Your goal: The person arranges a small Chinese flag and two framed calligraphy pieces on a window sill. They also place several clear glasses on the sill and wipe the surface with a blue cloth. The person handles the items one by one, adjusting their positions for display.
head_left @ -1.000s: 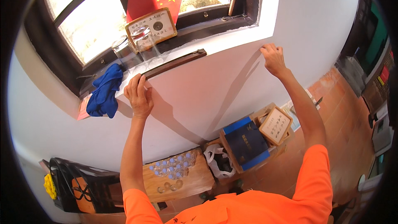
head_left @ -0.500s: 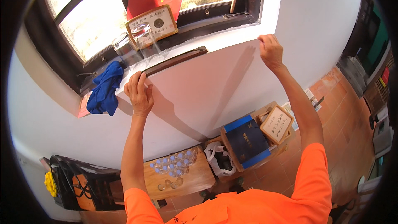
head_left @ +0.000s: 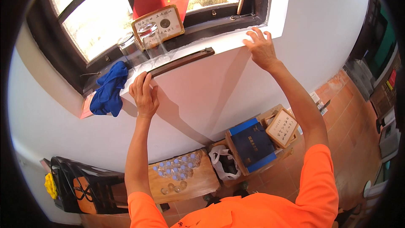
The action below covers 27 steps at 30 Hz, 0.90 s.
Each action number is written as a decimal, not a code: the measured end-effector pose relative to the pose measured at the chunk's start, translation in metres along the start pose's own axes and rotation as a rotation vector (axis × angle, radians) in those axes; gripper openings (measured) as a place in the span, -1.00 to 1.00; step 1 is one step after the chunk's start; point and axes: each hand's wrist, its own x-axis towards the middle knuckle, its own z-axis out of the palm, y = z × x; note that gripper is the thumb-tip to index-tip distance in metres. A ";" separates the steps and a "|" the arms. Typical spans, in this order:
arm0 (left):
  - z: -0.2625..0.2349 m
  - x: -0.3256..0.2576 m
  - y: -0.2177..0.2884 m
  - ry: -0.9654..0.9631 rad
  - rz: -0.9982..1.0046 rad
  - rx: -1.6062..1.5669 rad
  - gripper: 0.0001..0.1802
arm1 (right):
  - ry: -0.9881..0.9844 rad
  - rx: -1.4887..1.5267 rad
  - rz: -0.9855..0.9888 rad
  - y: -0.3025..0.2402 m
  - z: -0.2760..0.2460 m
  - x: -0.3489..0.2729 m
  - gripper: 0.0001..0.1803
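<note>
My left hand (head_left: 144, 95) reaches up to the front edge of the white window sill (head_left: 185, 56), its fingers fairly straight and the thumb apart. Its fingertips meet the near-left end of a long, thin dark brown strip (head_left: 181, 62) that lies along the sill edge. Whether they press on the strip or only rest there, I cannot tell. Farther right, my right hand (head_left: 261, 50) is over the sill's edge with fingers spread and bent, and nothing shows in it. A blue cloth (head_left: 109, 93) hangs over the sill's left end, beside my left hand.
Behind the strip stand clear glasses (head_left: 152, 42), a framed plaque (head_left: 162, 23) and a red flag (head_left: 156, 0). Below are a wooden table (head_left: 202, 188) with small capped bottles, a white plastic bag (head_left: 221, 162), a dark blue box (head_left: 250, 143) and a black bag (head_left: 67, 185).
My right hand has moved left along the sill, and its fingers have gone from bunched together to spread. My left hand stays at the strip's end.
</note>
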 end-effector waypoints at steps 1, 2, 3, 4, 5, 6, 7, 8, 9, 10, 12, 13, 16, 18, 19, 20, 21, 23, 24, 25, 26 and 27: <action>0.000 0.000 0.000 0.002 0.001 -0.001 -0.47 | -0.004 -0.032 0.041 0.005 -0.001 -0.004 -0.82; 0.000 -0.001 0.000 -0.008 -0.004 0.000 -0.46 | -0.008 -0.063 0.083 0.010 -0.002 -0.010 -0.84; 0.001 -0.001 0.000 -0.014 -0.007 -0.002 -0.46 | -0.011 -0.098 0.125 0.017 -0.004 -0.017 -0.86; 0.000 -0.001 0.000 -0.021 -0.012 0.003 -0.46 | -0.010 -0.110 0.143 0.023 -0.005 -0.023 -0.86; -0.001 0.000 -0.001 -0.016 -0.013 0.010 -0.47 | -0.009 -0.121 0.159 0.029 -0.007 -0.030 -0.87; 0.000 0.000 0.000 -0.013 -0.012 0.009 -0.47 | -0.014 -0.136 0.181 0.034 -0.008 -0.040 -0.87; 0.000 0.000 0.001 -0.012 -0.012 0.012 -0.47 | -0.029 -0.138 0.211 0.038 -0.008 -0.049 -0.88; 0.000 -0.001 0.001 -0.008 -0.011 0.014 -0.47 | -0.045 -0.141 0.242 0.042 -0.007 -0.058 -0.88; 0.001 0.001 0.001 -0.004 -0.006 0.011 -0.47 | -0.061 -0.146 0.277 0.044 -0.005 -0.064 -0.88; 0.002 0.002 0.002 0.001 -0.001 0.007 -0.48 | -0.040 -0.030 0.330 0.046 0.000 -0.069 -0.87; 0.003 0.001 0.002 0.003 -0.002 0.001 -0.48 | 0.005 0.210 0.433 0.043 0.001 -0.072 -0.83; 0.002 0.000 0.001 0.002 -0.002 0.000 -0.49 | -0.034 0.621 0.679 0.039 -0.003 -0.069 -0.81; 0.000 0.000 0.001 -0.002 -0.007 0.006 -0.49 | -0.096 1.693 1.168 0.025 -0.015 -0.067 -0.73; 0.000 0.002 0.003 -0.006 -0.002 0.011 -0.49 | -0.053 2.177 1.186 0.018 -0.019 -0.076 -0.67; 0.000 0.002 0.004 -0.006 0.000 0.013 -0.49 | -0.063 2.191 1.196 0.012 -0.023 -0.079 -0.66; 0.000 0.003 0.004 -0.002 0.002 0.013 -0.49 | -0.068 2.221 1.186 0.007 -0.026 -0.081 -0.66; -0.001 0.002 0.004 0.001 0.002 0.013 -0.50 | -0.076 2.248 1.177 0.003 -0.029 -0.083 -0.66; -0.001 0.002 0.005 0.001 0.004 0.008 -0.49 | -0.097 2.263 1.164 -0.007 -0.037 -0.082 -0.67; -0.004 0.001 0.003 0.000 0.002 0.014 -0.49 | -0.105 2.183 1.186 -0.012 -0.039 -0.082 -0.72; -0.008 0.000 0.000 -0.002 -0.002 0.024 -0.48 | -0.116 2.105 1.204 -0.018 -0.041 -0.082 -0.77; -0.008 -0.001 0.001 -0.005 -0.010 0.013 -0.47 | -0.128 2.030 1.217 -0.025 -0.042 -0.082 -0.81; -0.007 0.001 0.003 -0.003 -0.017 0.016 -0.46 | -0.175 1.987 1.210 -0.026 -0.038 -0.086 -0.83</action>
